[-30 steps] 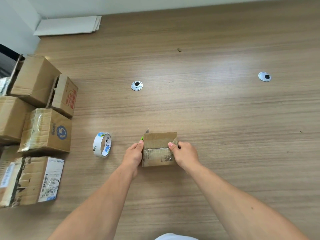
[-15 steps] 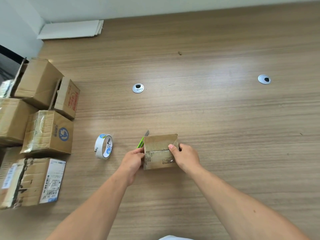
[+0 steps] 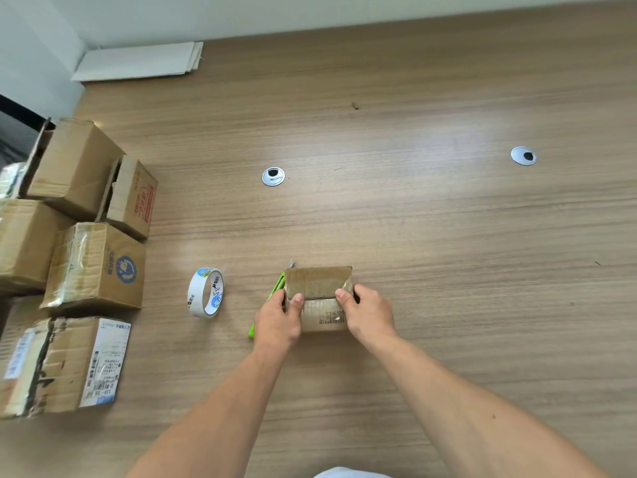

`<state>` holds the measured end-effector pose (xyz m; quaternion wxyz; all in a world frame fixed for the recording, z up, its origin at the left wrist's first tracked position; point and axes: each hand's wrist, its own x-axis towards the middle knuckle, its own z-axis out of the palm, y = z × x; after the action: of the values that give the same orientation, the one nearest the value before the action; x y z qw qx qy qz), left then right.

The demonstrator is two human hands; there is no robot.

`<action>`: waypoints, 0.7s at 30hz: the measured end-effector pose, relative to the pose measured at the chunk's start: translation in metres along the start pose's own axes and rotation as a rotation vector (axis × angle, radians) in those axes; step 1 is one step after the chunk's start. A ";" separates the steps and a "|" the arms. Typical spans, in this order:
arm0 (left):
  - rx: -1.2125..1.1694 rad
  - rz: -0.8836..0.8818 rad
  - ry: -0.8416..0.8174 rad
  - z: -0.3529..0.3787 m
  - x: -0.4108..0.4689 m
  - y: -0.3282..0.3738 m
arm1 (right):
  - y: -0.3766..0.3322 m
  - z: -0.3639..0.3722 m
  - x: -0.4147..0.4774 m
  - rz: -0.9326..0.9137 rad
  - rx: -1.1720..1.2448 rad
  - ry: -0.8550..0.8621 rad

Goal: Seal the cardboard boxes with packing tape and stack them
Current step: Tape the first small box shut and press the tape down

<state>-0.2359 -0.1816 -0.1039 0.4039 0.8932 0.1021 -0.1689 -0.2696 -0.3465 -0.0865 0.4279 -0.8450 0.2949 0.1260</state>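
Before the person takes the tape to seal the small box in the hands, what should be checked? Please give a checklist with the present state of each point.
1. Top of small box closed: ok, it looks flat and shut.
2. Box held steady: ok, left hand and right hand grip its sides, thumbs on top.
3. Tape roll near: ok, it stands on edge on the table, left of the left hand and apart from it.
4. One hand free for the tape: not ok, both hold the box.
5. Green knife out of the way: not ok, it lies beside the box's left side, partly under the left hand.
6. Seam already taped: cannot tell.
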 end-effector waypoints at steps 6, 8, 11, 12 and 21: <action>-0.058 -0.034 -0.050 -0.007 0.009 -0.012 | 0.006 -0.009 0.005 -0.012 0.002 -0.061; -0.109 -0.031 -0.082 -0.012 0.008 -0.016 | 0.011 -0.009 0.005 0.028 0.197 -0.059; -0.317 -0.061 -0.115 -0.020 0.005 -0.026 | 0.018 -0.016 0.007 0.181 0.579 -0.107; -0.418 -0.102 -0.144 -0.023 0.002 -0.024 | 0.022 -0.019 0.007 0.205 0.631 -0.157; -0.148 -0.077 -0.085 -0.019 -0.007 0.018 | -0.006 -0.032 -0.001 0.042 0.761 -0.357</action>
<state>-0.2323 -0.1795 -0.0771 0.4662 0.8483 0.1312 -0.2142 -0.2685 -0.3692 -0.0629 0.7512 -0.5855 0.2586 0.1612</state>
